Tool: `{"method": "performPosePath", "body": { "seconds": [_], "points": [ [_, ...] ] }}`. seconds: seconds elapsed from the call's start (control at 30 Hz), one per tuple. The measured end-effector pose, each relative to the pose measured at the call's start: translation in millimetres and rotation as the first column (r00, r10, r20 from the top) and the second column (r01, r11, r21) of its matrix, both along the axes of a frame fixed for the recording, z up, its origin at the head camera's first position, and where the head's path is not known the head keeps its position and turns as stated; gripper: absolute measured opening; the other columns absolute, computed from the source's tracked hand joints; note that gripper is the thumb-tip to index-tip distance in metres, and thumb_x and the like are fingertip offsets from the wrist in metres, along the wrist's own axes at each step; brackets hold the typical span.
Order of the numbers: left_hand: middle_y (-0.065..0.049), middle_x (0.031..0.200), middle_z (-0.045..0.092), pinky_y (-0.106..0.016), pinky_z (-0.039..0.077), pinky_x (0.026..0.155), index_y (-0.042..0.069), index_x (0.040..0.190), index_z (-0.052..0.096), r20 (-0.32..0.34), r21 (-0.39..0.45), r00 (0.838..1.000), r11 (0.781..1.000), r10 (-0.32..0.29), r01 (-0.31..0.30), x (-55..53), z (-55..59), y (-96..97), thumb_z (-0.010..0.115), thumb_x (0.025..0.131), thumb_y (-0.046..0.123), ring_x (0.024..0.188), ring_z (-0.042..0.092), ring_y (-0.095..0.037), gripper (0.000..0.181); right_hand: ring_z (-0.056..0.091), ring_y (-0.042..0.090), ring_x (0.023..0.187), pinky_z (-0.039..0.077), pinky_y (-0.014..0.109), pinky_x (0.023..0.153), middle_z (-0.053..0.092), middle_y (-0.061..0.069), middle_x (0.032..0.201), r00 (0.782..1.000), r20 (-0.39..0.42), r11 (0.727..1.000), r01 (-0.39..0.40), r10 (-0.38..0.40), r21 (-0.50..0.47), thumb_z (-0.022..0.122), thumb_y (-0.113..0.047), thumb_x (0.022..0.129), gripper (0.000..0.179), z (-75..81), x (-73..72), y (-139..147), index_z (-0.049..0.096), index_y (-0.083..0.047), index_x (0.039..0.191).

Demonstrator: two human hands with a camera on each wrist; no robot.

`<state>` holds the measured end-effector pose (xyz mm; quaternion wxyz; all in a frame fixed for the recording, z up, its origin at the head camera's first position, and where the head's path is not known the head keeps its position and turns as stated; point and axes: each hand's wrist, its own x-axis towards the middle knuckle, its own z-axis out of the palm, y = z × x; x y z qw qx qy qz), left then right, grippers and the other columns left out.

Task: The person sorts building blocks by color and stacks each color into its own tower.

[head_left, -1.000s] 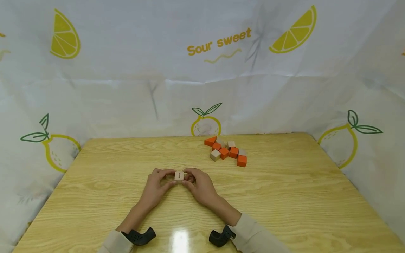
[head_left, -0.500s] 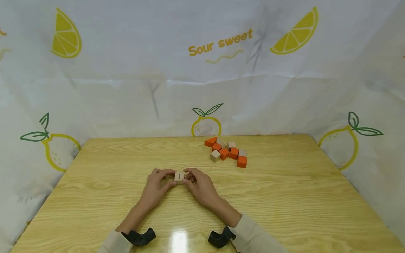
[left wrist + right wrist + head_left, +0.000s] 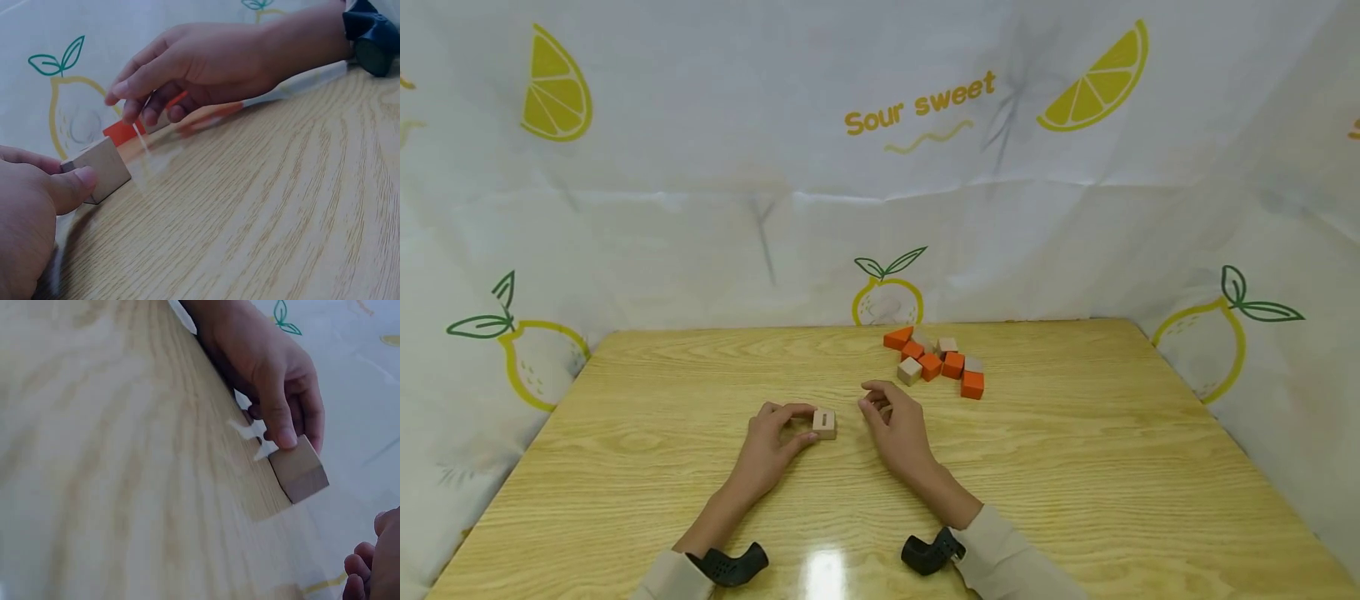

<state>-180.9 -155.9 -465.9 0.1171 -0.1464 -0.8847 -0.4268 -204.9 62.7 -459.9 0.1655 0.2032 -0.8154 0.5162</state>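
A plain wooden block (image 3: 824,423) with a dark slot-like mark on top sits on the table near the middle. My left hand (image 3: 769,446) pinches it from the left between thumb and fingers; the left wrist view shows the thumb against the block's (image 3: 103,169) near face. To the right of the block, and apart from it, my right hand (image 3: 897,429) hovers with loosely bent fingers and nothing between them. Only part of the right hand (image 3: 365,569) shows at the edge of the right wrist view.
Behind the right hand lies a cluster of orange blocks (image 3: 953,364) and plain wooden blocks (image 3: 910,371), with an orange triangular block (image 3: 898,337) at its far left. A white lemon-print cloth (image 3: 700,250) hangs round the back and sides of the wooden table (image 3: 1112,467).
My right hand has let go of the wooden block and moved right and slightly away from me. The left hand still pinches the block in the same place.
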Motion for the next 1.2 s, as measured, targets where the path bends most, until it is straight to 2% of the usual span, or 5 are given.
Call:
{"method": "performPosePath", "body": {
  "seconds": [0.23,0.33,0.43,0.6,1.2],
  "points": [
    [0.001,0.104,0.064,-0.038,0.033,0.078,0.012,0.116,0.067,-0.005,-0.016,1.000,1.000,-0.002,0.002,0.9,-2.0,-0.8,0.076,0.081,0.017,0.089,0.046,-0.017,0.037,0.060,0.019,0.077,0.049,0.028,0.062,0.063,0.007,0.094,0.985,-0.052,0.984,0.163,-0.167,-0.077,0.062,-0.015,0.095,0.026,-2.4,-14.0,21,0.063,0.003,0.114],
    [0.000,0.104,0.064,-0.040,0.032,0.080,0.012,0.117,0.067,-0.008,-0.017,1.000,1.000,-0.005,0.005,1.4,-1.7,-0.4,0.076,0.081,0.017,0.089,0.047,-0.018,0.037,0.060,0.020,0.079,0.049,0.030,0.065,0.064,0.009,0.094,0.967,-0.035,0.964,0.248,-0.252,-0.094,0.063,-0.017,0.095,0.028,-2.5,-18.3,27,0.062,0.002,0.115],
    [0.000,0.103,0.064,-0.040,0.032,0.080,0.011,0.117,0.067,-0.008,-0.018,1.000,1.000,-0.003,0.003,1.7,-1.0,-0.1,0.076,0.082,0.017,0.089,0.047,-0.019,0.037,0.060,0.021,0.081,0.049,0.032,0.068,0.063,0.010,0.094,0.955,0.008,0.949,0.295,-0.296,-0.112,0.062,-0.017,0.095,0.028,-1.6,-20.5,31,0.061,0.002,0.116],
    [0.000,0.103,0.063,-0.040,0.031,0.079,0.012,0.116,0.067,-0.004,-0.024,1.000,1.000,-0.003,0.002,1.5,-0.5,-0.4,0.076,0.082,0.017,0.088,0.046,-0.018,0.036,0.060,0.020,0.080,0.049,0.035,0.071,0.062,0.009,0.093,0.946,0.053,0.939,0.323,-0.318,-0.120,0.063,-0.015,0.094,0.027,-0.7,-22.4,34,0.061,0.002,0.115],
    [0.001,0.102,0.064,-0.039,0.030,0.077,0.012,0.116,0.067,-0.037,-0.015,0.999,1.000,-0.009,0.008,-0.9,-2.8,-0.2,0.077,0.081,0.017,0.084,0.046,-0.017,0.037,0.060,0.024,0.074,0.049,0.036,0.065,0.063,0.011,0.089,0.946,0.045,0.946,0.323,-0.322,-0.029,0.071,-0.014,0.089,0.037,-2.4,-29.1,39,0.061,0.003,0.120]
  ]
}}
